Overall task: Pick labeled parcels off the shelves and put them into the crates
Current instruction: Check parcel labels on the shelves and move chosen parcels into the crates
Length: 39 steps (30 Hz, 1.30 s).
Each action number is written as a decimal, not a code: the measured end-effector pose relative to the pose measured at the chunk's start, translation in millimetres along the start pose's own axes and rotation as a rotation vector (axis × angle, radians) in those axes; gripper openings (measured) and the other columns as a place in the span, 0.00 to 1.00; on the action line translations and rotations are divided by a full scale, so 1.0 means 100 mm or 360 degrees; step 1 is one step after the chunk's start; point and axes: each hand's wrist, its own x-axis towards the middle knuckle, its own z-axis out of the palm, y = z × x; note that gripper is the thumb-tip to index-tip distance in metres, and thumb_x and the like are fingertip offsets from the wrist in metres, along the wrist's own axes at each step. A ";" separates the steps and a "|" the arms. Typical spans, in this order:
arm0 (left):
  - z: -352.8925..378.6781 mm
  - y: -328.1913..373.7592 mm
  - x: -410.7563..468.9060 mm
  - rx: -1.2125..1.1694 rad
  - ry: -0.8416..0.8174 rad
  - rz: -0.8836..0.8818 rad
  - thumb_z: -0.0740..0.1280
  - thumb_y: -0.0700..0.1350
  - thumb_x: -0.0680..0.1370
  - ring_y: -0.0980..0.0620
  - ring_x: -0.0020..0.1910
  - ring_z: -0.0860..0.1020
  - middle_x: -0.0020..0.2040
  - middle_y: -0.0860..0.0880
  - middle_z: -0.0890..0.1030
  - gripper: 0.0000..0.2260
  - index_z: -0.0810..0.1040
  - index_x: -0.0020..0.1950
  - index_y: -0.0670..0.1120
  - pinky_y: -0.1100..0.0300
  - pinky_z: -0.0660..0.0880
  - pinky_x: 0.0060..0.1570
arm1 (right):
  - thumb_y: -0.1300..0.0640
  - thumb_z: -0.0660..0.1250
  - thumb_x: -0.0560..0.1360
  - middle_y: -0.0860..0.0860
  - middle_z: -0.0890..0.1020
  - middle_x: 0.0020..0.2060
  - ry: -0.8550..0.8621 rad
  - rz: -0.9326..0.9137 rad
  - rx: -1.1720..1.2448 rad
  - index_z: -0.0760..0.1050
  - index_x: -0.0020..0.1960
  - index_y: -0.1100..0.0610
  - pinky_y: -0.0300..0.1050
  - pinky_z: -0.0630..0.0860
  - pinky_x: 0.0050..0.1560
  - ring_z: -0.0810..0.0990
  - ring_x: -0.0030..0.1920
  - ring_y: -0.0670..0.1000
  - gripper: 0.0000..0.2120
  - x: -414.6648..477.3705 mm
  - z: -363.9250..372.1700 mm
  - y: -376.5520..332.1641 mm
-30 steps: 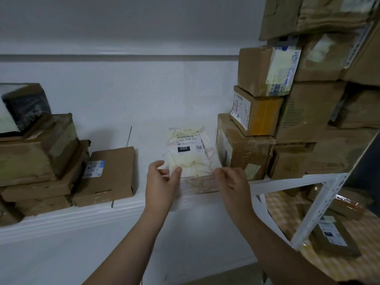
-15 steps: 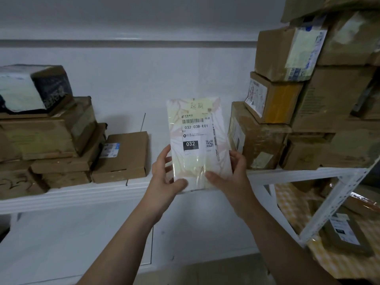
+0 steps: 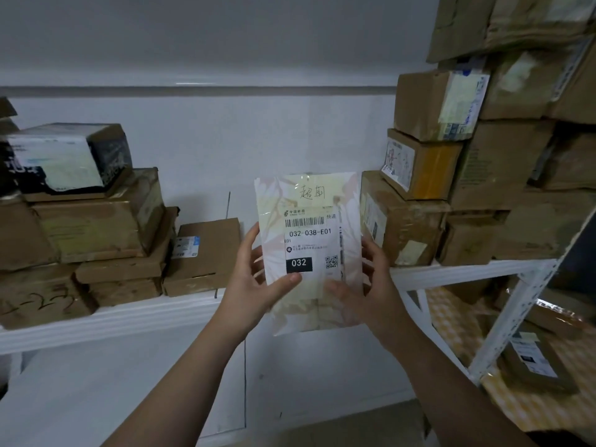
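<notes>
The parcel, flat on the shelf a second ago, is now upright and clear of it, label facing the camera. Left hand and right hand fingers stay clamped on its lower edges.

Labeled parcel upright in front of the shelf, left grip at its left edge, right grip at its right. On the shelf behind: stacked cardboard boxes left, flat box just beside them, taller box stack right.

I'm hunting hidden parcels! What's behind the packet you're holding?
Above the packet, white wall shows; beside it, shelf edge and brown boxes. The shelf patch straight behind it is covered, so I cannot tell.
</notes>
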 end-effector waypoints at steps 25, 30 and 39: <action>-0.15 0.21 -0.67 -0.0238 -0.0667 0.0015 0.76 0.43 0.67 0.55 0.56 0.79 0.61 0.53 0.78 0.38 0.62 0.73 0.56 0.55 0.81 0.48 | 0.61 0.73 0.72 0.43 0.73 0.57 0.0823 0.0216 -0.0375 0.56 0.64 0.46 0.27 0.74 0.46 0.75 0.51 0.29 0.31 -1.40 0.51 -0.45; 0.28 0.24 -1.01 -0.0443 -0.0830 -0.0105 0.73 0.34 0.69 0.51 0.53 0.81 0.56 0.50 0.82 0.34 0.65 0.70 0.53 0.54 0.81 0.45 | 0.46 0.71 0.69 0.47 0.74 0.63 0.1065 0.0190 -0.0697 0.56 0.63 0.29 0.52 0.77 0.59 0.76 0.61 0.45 0.31 -1.91 0.36 -0.51; 1.52 0.35 -2.17 -0.0398 -0.1098 -0.0151 0.69 0.39 0.76 0.63 0.50 0.80 0.56 0.59 0.79 0.23 0.67 0.61 0.63 0.68 0.76 0.41 | 0.43 0.71 0.69 0.47 0.69 0.64 0.1286 0.0431 -0.1049 0.54 0.76 0.44 0.48 0.68 0.66 0.67 0.65 0.44 0.41 -3.43 -0.44 -0.70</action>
